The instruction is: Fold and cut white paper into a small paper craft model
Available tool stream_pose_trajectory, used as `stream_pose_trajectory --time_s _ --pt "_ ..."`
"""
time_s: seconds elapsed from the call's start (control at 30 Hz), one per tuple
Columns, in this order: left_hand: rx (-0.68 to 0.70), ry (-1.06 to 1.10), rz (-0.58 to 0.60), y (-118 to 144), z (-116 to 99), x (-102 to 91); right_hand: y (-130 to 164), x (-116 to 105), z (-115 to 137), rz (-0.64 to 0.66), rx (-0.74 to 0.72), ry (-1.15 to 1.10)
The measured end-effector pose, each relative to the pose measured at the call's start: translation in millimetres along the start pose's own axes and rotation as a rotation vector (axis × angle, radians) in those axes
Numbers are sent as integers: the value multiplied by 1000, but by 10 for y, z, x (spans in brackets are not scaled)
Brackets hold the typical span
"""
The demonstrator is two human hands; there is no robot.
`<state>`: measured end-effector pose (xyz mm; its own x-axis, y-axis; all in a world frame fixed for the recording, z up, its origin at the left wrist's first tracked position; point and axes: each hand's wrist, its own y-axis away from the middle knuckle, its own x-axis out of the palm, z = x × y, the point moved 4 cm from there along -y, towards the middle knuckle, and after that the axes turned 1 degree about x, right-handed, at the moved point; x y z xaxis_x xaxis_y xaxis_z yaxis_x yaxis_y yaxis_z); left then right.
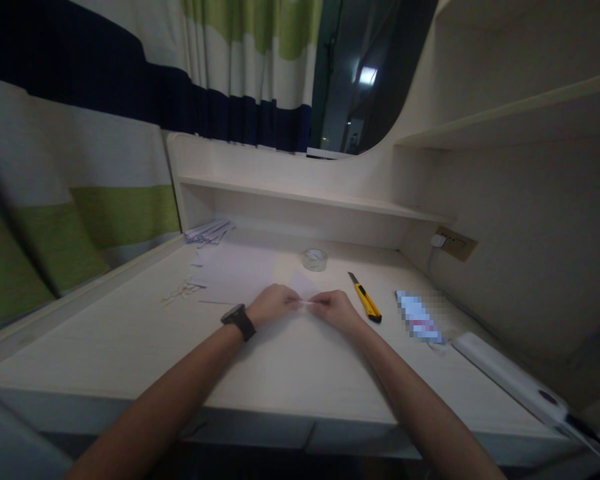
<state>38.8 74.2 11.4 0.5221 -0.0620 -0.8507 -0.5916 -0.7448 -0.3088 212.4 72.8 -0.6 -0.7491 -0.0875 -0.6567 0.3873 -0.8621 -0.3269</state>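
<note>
Left hand [273, 305] | fingers pinched on strip [304, 303] | right hand [336, 310] | pinched on other end | strip mid-desk, long axis 9-to-3, taut between both, equally near | knife [365, 298] at 3 | tape roll [315, 259] at 12

Head-worn view, forward-down, close over desk [130, 347]

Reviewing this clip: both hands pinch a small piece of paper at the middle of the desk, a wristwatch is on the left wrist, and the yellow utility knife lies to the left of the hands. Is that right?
Not quite. The head view shows the yellow utility knife lying to the right of the hands, beside the right hand. The rest holds: the left hand and the right hand pinch a small piece of paper at the middle of the desk, and the wristwatch is on the left wrist.
</note>
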Motion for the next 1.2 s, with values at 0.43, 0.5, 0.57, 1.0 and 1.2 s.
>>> stream_pose_trajectory --time_s 0.43,0.5,0.57,1.0,1.2 --pt "114 -154 -136 29 -58 14 24 19 65 -276 -20 95" --pt "117 -150 -164 23 -87 5 37 10 106 -343 -36 66" --pt "110 -167 -191 18 -97 -13 47 -2 131 -395 -40 32" --pt "207 -187 -273 26 -160 3 85 7 223 -448 -45 43" --pt "187 -234 -263 28 -174 10 74 7 186 -415 15 93"
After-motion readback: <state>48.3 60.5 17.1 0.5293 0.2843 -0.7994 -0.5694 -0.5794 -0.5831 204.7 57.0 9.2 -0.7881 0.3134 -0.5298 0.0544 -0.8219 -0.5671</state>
